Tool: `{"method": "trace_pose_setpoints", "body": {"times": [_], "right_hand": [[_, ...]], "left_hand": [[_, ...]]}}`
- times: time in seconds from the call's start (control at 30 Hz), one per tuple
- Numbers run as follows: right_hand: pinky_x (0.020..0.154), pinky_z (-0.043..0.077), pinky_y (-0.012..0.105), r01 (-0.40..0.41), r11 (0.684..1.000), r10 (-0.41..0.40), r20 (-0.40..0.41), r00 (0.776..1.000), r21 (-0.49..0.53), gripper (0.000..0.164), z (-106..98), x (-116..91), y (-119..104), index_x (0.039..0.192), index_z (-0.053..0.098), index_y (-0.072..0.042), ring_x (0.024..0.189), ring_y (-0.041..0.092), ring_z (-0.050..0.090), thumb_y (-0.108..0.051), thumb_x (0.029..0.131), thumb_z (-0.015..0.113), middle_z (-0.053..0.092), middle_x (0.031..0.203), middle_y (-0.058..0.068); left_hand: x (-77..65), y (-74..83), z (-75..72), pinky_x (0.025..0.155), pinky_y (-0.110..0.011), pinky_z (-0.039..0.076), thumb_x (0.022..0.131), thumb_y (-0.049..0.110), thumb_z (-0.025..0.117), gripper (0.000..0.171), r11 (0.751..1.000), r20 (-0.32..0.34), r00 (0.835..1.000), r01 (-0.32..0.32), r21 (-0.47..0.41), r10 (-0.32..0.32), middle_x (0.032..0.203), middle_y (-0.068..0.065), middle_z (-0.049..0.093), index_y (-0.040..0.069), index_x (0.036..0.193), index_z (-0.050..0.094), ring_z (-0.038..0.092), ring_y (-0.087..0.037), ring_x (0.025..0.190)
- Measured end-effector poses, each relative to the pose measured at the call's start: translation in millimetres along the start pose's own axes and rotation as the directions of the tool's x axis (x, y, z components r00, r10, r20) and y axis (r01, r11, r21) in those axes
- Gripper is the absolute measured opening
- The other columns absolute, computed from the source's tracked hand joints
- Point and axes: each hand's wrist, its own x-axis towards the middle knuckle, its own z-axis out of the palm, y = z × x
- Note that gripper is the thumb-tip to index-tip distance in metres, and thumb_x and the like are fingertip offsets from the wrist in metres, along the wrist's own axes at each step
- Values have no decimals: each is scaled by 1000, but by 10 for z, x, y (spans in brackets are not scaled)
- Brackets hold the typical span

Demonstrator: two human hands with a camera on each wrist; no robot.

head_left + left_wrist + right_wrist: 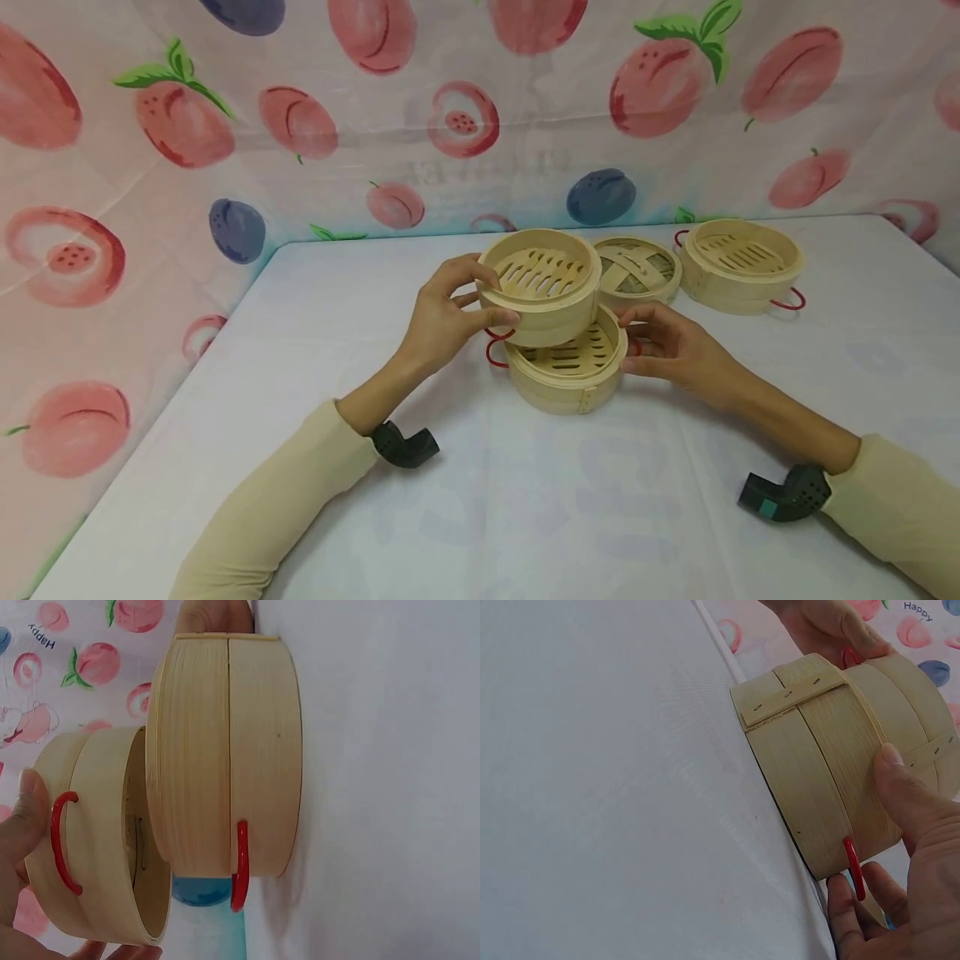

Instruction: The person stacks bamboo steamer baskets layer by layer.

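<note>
My left hand (pixel 447 315) grips a bamboo steamer basket (pixel 558 319) by its left side, thumb in front and fingers over the rim. That basket hangs slightly tilted over a second bamboo steamer basket (pixel 551 392), which stands on the table. Both have slotted bottoms and red loop handles. In the left wrist view a gap shows between the held basket (pixel 97 765) and the standing one (pixel 225 750). My right hand (pixel 678 354) holds the lower basket's right side. The right wrist view has its thumb (pixel 900 784) at the rim and its fingers beside the red handle (pixel 853 868).
Behind the baskets lies a round woven bamboo lid (pixel 639 268). Another slotted bamboo steamer basket (pixel 742 271) with red handles stands at the back right. A white cloth covers the table (pixel 480 508); a fruit-print curtain (pixel 525 108) hangs along its back edge.
</note>
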Motion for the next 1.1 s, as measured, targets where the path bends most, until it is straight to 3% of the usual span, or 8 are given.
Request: {"method": "trace_pose_setpoints", "body": {"times": [0.23, 0.73, 0.97, 1.1], "right_hand": [[80, 45, 22, -7, 1000, 7, 2, 1000, 14, 46, -6, -3, 9, 117, 40, 1, 105, 26, 46, 5, 78, 64, 44, 117, 17], [85, 44, 24, -10, 1000, 10, 2, 1000, 28, 49, -16, -5, 17, 119, 39, 0, 113, 25, 43, 4, 78, 64, 40, 125, 13], [84, 44, 23, 2, 1000, -2, 3, 1000, 24, 56, -17, -4, 22, 124, 34, -3, 114, 26, 42, 4, 78, 64, 35, 131, 12], [82, 45, 22, 7, 1000, -7, 1, 1000, 30, 57, -19, 0, 29, 124, 34, -5, 114, 27, 42, 4, 77, 65, 33, 132, 12]], "left_hand": [[-60, 44, 71, 87, -40, 43, 66, 6, 78, 30, 1000, 10, 1000, -14, -6, 14, 121, -16, 45, -1, 87, 58, 32, -20, 123], [-124, 73, 130, 86, -39, 43, 67, 6, 77, 30, 1000, 2, 1000, 25, 11, -25, 122, -15, 44, -1, 89, 58, 33, -21, 122], [-133, -85, 187, 85, -35, 44, 66, 15, 80, 30, 1000, 3, 1000, 27, 1, -27, 124, -8, 42, 6, 87, 60, 32, -15, 122], [-166, 30, 202, 86, -40, 43, 66, 9, 79, 30, 1000, 9, 1000, 29, -3, -29, 124, -14, 41, 2, 87, 58, 32, -21, 123]]}}
